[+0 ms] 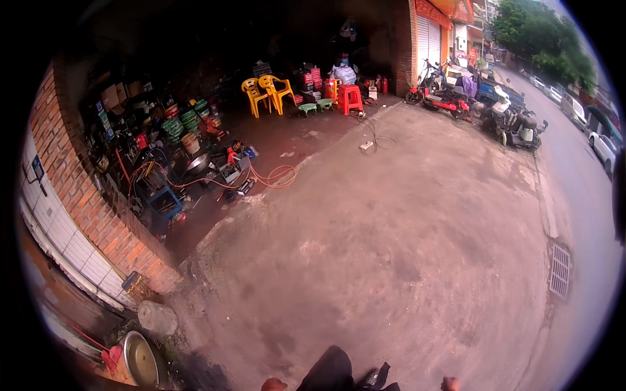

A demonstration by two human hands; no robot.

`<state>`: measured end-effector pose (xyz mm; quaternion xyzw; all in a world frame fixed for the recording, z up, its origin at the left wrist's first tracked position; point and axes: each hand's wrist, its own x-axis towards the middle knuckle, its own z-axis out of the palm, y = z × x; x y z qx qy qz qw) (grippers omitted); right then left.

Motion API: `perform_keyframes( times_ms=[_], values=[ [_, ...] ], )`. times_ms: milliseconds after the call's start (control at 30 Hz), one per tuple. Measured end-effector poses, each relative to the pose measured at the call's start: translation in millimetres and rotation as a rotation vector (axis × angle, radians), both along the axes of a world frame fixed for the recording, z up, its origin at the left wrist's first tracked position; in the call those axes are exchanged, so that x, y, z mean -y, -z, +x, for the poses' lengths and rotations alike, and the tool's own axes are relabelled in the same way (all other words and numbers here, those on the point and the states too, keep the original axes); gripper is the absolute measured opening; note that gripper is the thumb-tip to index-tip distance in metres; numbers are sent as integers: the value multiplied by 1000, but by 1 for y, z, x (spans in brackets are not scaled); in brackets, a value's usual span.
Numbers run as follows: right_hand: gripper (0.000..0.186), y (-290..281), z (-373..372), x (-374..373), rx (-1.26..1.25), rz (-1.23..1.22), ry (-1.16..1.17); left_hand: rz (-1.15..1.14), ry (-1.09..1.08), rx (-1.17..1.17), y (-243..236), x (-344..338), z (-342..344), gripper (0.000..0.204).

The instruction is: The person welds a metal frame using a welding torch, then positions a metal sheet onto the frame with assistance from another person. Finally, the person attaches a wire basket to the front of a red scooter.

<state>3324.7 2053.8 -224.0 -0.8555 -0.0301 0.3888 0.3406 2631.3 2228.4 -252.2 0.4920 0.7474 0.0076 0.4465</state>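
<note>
Only small parts of my hands show at the bottom edge. My left hand [274,384] is beside a dark-trousered leg [329,370]. Farther right, my right hand [450,384] hangs over the concrete [365,274]. The fingers of both hands are mostly cut off, so I cannot make out whether they hold anything. Between the hands, next to the leg, is a black strap-like thing [383,373], partly out of view. Neither hand visibly touches any other object.
A dark open workshop lies ahead, with yellow chairs [277,91], a red stool [350,98], an orange hose [277,177] and tools. A brick pillar [98,195] and metal basin [142,360] stand left. Right are a scooter [515,124], a drain grate [559,270] and the road.
</note>
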Motion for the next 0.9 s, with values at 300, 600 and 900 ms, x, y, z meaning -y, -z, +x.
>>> perform_keyframes(
  times_ms=[300,600,900],
  values=[
    [38,-167,102,-491,290,600,-337,96,-278,966,6,-166,75,16],
    [36,-81,74,-493,-61,-322,-176,374,-107,110,-71,-665,185,27],
    [22,24,138,-495,-427,-294,444,427,179,-95,-49,-912,318,30]
  ],
)
